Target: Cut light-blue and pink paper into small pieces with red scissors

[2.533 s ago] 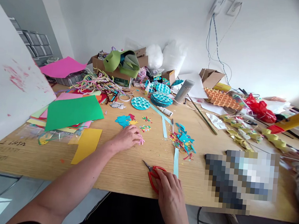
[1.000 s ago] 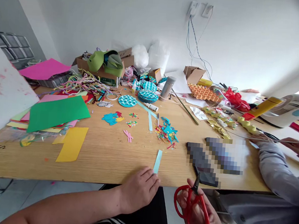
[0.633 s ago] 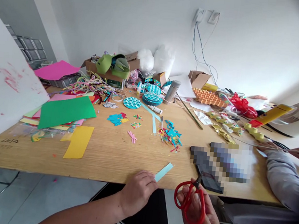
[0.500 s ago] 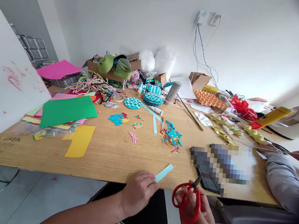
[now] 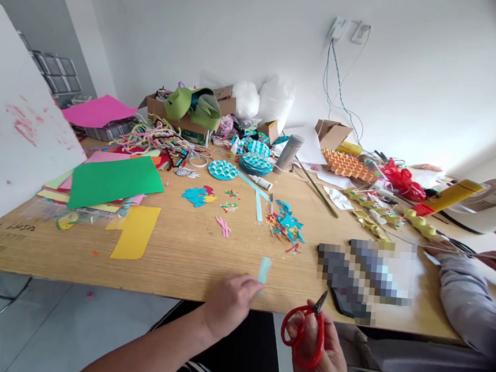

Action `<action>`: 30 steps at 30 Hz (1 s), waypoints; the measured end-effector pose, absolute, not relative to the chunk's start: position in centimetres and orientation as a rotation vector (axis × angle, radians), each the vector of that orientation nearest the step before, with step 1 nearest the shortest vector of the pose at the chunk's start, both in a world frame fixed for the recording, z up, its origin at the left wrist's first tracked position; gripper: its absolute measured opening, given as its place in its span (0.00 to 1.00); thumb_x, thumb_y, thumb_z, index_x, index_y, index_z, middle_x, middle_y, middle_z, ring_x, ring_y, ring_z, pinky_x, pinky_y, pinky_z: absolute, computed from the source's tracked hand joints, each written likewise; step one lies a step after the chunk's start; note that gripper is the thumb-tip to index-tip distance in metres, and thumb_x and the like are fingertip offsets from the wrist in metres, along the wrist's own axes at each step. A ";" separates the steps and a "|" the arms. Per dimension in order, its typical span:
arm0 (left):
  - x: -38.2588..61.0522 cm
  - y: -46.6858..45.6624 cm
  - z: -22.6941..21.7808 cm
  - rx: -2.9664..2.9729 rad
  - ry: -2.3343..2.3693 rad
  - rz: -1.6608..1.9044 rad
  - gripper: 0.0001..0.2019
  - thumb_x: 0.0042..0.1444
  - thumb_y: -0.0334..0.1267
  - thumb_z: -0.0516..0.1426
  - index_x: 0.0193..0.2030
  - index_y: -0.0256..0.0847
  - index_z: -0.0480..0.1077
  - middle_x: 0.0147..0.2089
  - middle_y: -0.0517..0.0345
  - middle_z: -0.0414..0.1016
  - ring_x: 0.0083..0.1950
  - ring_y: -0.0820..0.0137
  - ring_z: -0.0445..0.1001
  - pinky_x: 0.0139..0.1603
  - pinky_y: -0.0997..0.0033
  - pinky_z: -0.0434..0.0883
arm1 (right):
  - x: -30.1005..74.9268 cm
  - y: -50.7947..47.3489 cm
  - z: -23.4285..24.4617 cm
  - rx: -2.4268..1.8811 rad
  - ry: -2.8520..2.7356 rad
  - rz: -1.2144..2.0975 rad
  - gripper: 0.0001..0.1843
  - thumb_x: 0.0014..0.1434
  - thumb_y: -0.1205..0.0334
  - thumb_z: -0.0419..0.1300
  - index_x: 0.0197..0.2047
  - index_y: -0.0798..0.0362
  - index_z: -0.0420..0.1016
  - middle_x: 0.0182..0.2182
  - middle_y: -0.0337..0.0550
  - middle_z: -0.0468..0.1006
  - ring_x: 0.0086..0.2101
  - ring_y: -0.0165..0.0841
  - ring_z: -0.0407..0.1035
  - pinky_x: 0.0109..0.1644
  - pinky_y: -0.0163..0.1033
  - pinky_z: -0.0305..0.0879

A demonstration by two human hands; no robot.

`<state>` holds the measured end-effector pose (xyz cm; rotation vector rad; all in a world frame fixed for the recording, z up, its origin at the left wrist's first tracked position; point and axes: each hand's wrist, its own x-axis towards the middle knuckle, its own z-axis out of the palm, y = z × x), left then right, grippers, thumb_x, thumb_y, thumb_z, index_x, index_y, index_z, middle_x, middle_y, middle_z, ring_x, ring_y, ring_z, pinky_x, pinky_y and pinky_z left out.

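My left hand (image 5: 231, 301), near the table's front edge, pinches a short strip of light blue paper (image 5: 264, 270) that points up and away from me. The strip looks slightly blurred. In my right hand (image 5: 319, 354) is a pair of scissors (image 5: 309, 336) with red handles and short dark blades. My fingers are through the handle loops, and the blades look closed, pointing up and to the right. The scissors stand apart from the strip. Farther back on the table lie two longer light blue strips (image 5: 259, 205) and a few crossed pink strips (image 5: 222, 226).
Blue fish cut-outs (image 5: 289, 221) lie among confetti. Coloured paper sheets (image 5: 118, 181) are stacked at left, beside a yellow piece (image 5: 137, 234). Blue scalloped discs (image 5: 222, 170) and a grey flask (image 5: 289, 152) stand farther back. At right, another person's sleeve (image 5: 466, 298) rests on the table.
My left hand has shifted slightly left and up, turning the blue strip from slanted to nearly upright. My right hand has moved a little left with the scissors.
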<state>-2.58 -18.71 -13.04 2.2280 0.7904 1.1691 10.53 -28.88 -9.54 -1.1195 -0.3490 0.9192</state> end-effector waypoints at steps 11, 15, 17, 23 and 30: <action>-5.1 -15.0 -7.7 0.676 0.802 1.262 0.11 0.38 0.35 0.68 0.30 0.36 0.75 0.28 0.57 0.78 0.33 0.72 0.76 0.39 0.75 0.71 | 5.9 -22.8 -7.3 -1.034 -0.398 1.143 0.22 0.48 0.59 0.71 0.41 0.51 0.64 0.32 0.42 0.79 0.23 0.26 0.69 0.26 0.32 0.66; -6.1 -15.3 -8.1 0.741 0.859 1.329 0.11 0.40 0.36 0.68 0.31 0.36 0.75 0.30 0.57 0.78 0.34 0.73 0.76 0.40 0.73 0.72 | 4.7 -19.8 -6.7 -0.942 -0.371 1.021 0.22 0.45 0.61 0.72 0.39 0.50 0.65 0.28 0.32 0.74 0.23 0.24 0.68 0.27 0.30 0.66; -6.6 -15.3 -8.5 0.806 0.879 1.338 0.11 0.41 0.37 0.67 0.32 0.36 0.75 0.31 0.57 0.78 0.34 0.72 0.76 0.40 0.73 0.72 | 4.7 -18.5 -6.6 -0.956 -0.390 0.985 0.24 0.44 0.63 0.72 0.40 0.50 0.65 0.27 0.30 0.73 0.21 0.23 0.67 0.25 0.29 0.64; -8.7 -13.6 -7.6 0.982 0.826 1.080 0.18 0.48 0.44 0.64 0.43 0.35 0.74 0.32 0.54 0.78 0.31 0.70 0.76 0.37 0.68 0.73 | 5.7 -15.5 -5.8 -1.084 -0.714 1.010 0.23 0.46 0.61 0.71 0.41 0.51 0.65 0.22 0.30 0.73 0.19 0.25 0.65 0.22 0.29 0.59; -9.7 -9.4 -6.1 1.263 0.774 0.904 0.12 0.46 0.43 0.64 0.32 0.35 0.77 0.34 0.51 0.79 0.37 0.67 0.75 0.41 0.69 0.70 | 5.4 -12.5 -3.5 -1.188 -1.057 1.148 0.27 0.43 0.57 0.72 0.44 0.51 0.66 0.21 0.32 0.74 0.20 0.27 0.67 0.22 0.31 0.59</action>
